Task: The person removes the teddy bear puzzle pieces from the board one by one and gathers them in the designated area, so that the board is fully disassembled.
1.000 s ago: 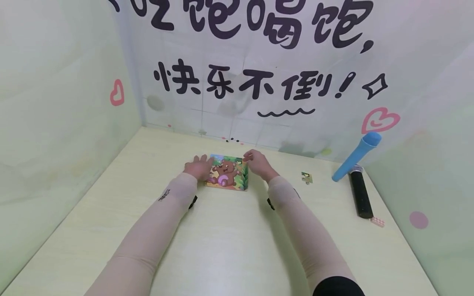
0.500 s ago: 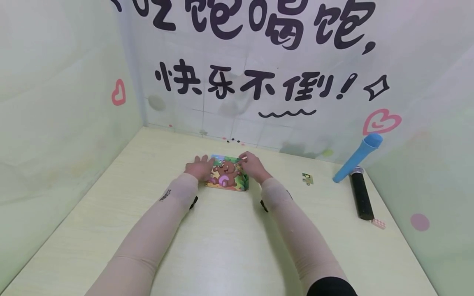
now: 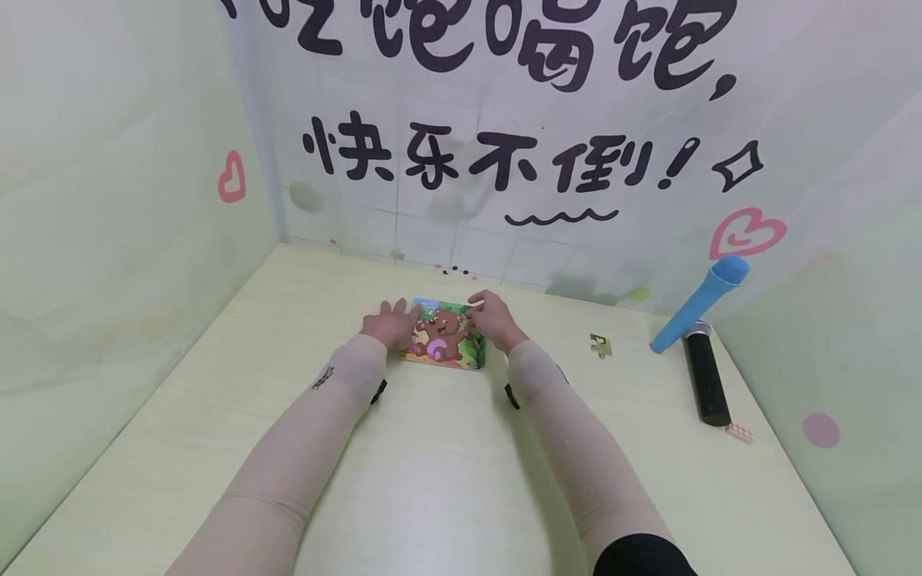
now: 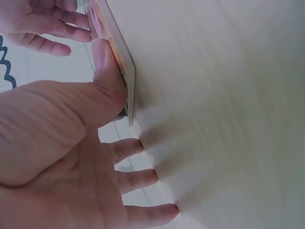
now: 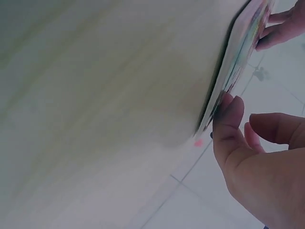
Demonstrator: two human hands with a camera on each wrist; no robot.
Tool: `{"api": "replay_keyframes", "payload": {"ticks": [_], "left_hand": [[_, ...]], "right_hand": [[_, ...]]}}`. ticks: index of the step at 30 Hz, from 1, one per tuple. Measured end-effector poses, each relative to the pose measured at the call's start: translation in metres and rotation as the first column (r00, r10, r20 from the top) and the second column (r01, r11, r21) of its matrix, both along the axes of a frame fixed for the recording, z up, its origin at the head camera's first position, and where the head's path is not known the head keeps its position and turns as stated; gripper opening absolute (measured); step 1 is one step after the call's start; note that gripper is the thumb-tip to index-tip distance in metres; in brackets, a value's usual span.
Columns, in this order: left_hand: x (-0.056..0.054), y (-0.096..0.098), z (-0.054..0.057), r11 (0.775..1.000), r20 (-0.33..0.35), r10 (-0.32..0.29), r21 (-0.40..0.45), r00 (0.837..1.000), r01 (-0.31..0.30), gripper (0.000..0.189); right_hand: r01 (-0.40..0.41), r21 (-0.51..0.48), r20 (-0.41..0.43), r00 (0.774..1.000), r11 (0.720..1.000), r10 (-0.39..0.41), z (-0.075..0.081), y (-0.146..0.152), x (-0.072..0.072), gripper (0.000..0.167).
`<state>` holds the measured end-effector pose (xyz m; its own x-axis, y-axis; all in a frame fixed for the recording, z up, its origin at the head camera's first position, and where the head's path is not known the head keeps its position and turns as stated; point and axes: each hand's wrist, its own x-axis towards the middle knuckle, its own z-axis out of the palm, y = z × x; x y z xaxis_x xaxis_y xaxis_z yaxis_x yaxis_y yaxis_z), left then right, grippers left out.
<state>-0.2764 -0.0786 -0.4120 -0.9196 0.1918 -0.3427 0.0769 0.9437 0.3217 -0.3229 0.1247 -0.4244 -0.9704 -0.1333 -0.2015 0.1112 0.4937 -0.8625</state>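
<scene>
A jigsaw puzzle (image 3: 441, 338) with a brown bear picture lies flat on the table, between both hands. My left hand (image 3: 391, 326) rests at its left side. In the left wrist view the thumb (image 4: 107, 71) lies on the puzzle's edge, and the other fingers reach straight down to the table beside it. My right hand (image 3: 495, 318) is over the upper right corner. The right wrist view shows one digit (image 5: 229, 114) touching the puzzle and another raised apart from it, with no piece visible between them. A loose puzzle piece (image 3: 601, 345) lies to the right.
A blue tapered tube (image 3: 699, 306) leans at the right, beside a black-handled microphone (image 3: 706, 376). A small pink checked block (image 3: 739, 433) lies near the microphone's lower end. Printed wall sheets border the pale table (image 3: 446, 472) at the back and sides.
My right hand has shifted slightly left onto the puzzle's upper right corner, and its arm has followed. The left hand keeps its place. The loose piece has stayed put.
</scene>
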Motion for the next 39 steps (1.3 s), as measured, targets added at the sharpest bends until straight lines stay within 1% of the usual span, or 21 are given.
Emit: {"api": "replay_keyframes", "payload": {"ticks": [9, 13, 18, 25, 28, 31, 34, 39], "left_hand": [[-0.001, 0.001, -0.001, 1.000, 0.004, -0.001, -0.007, 1.000, 0.001, 0.067], [-0.002, 0.000, -0.001, 1.000, 0.014, 0.000, 0.000, 1.000, 0.000, 0.068], [0.000, 0.000, 0.000, 1.000, 0.020, 0.004, 0.006, 1.000, -0.004, 0.070], [-0.002, -0.001, -0.002, 1.000, 0.025, -0.007, -0.005, 1.000, 0.007, 0.074], [-0.003, -0.001, -0.003, 1.000, 0.022, -0.009, -0.011, 1.000, 0.010, 0.076], [-0.004, -0.001, -0.004, 1.000, 0.026, -0.008, -0.014, 1.000, 0.008, 0.079], [-0.004, -0.001, -0.004, 1.000, 0.028, -0.002, -0.012, 1.000, 0.002, 0.078], [-0.002, -0.002, -0.002, 1.000, 0.023, -0.006, -0.007, 1.000, 0.006, 0.078]], "right_hand": [[0.004, 0.038, -0.016, 1.000, 0.999, -0.004, 0.002, -0.001, -0.002, 0.046], [0.008, 0.041, -0.016, 1.000, 0.999, -0.007, 0.003, -0.002, -0.003, 0.045], [-0.022, 0.055, -0.009, 1.000, 0.998, 0.023, 0.003, -0.002, -0.005, 0.044], [-0.056, 0.119, 0.023, 0.998, 0.991, 0.054, -0.003, -0.005, -0.014, 0.050], [-0.076, 0.166, 0.026, 0.997, 0.983, 0.073, -0.006, -0.008, -0.018, 0.047], [-0.084, 0.188, 0.017, 0.996, 0.979, 0.083, -0.006, -0.012, -0.018, 0.044], [-0.069, 0.159, 0.008, 0.998, 0.985, 0.068, -0.005, -0.014, -0.017, 0.042], [-0.038, 0.110, 0.022, 0.999, 0.993, 0.036, -0.005, -0.016, -0.017, 0.040]]}}
